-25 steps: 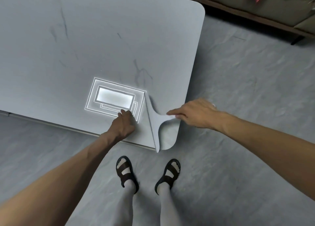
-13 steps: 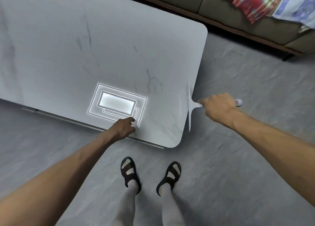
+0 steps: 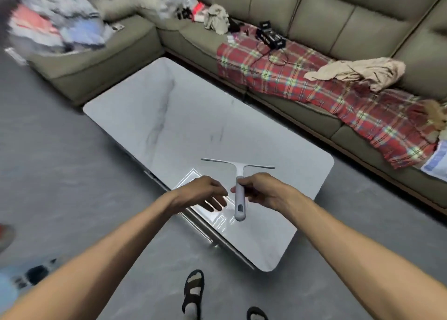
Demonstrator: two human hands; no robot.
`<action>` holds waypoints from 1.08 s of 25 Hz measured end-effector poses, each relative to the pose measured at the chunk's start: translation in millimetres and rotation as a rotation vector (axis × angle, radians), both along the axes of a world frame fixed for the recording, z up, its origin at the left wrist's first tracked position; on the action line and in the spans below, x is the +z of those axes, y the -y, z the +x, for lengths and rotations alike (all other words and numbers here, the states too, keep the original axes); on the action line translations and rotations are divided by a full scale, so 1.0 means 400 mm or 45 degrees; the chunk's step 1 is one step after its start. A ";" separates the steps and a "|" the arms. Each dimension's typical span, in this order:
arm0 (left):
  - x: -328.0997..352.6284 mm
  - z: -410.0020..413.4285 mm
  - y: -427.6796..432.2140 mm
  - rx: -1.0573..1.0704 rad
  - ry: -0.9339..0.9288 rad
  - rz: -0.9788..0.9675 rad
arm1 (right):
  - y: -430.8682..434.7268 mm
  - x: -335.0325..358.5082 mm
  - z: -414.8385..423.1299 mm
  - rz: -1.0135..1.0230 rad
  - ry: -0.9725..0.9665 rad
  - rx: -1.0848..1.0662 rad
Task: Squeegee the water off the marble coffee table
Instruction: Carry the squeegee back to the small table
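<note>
The white marble coffee table (image 3: 188, 116) with grey veins stretches away from me, its near corner by my feet. My right hand (image 3: 260, 190) grips the handle of a white T-shaped squeegee (image 3: 239, 191), held in the air above the table's near end with the blade away from me and level. My left hand (image 3: 205, 194) hovers open just left of the handle, fingers spread, not touching it. A bright ceiling-light reflection (image 3: 212, 213) shines on the marble under my hands.
A grey-green corner sofa (image 3: 338, 12) wraps the table's far and right sides, with a red plaid blanket (image 3: 314, 85), cloths and a black device (image 3: 271, 38) on it. Piled clothes (image 3: 55, 22) lie at the left. Grey floor (image 3: 60, 174) lies around; my sandalled foot (image 3: 193, 293) stands near the corner.
My right hand has lifted the squeegee off the table's right edge and turned it blade-forward in the air. My left hand rose off the marble. The view swung up to show the sofa.
</note>
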State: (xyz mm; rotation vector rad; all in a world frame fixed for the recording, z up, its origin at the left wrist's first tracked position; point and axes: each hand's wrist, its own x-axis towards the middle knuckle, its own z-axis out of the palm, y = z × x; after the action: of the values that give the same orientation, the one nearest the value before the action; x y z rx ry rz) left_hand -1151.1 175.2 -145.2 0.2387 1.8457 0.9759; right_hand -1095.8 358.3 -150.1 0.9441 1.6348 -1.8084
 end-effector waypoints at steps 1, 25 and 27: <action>0.044 0.033 0.022 0.115 -0.002 0.025 | 0.022 0.035 -0.004 -0.002 -0.030 0.075; 0.253 1.800 0.668 1.731 -0.051 -0.257 | 0.989 0.155 1.253 -0.210 -0.159 1.606; 0.215 2.005 0.690 1.797 -0.021 -0.259 | 1.031 0.123 1.454 -0.196 -0.136 1.678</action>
State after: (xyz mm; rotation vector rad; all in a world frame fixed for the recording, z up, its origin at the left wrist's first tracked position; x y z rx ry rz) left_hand -349.0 -100.8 -59.2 -1.3520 1.9941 1.6225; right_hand -514.3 -54.2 -101.1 -0.3382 1.5089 -0.9853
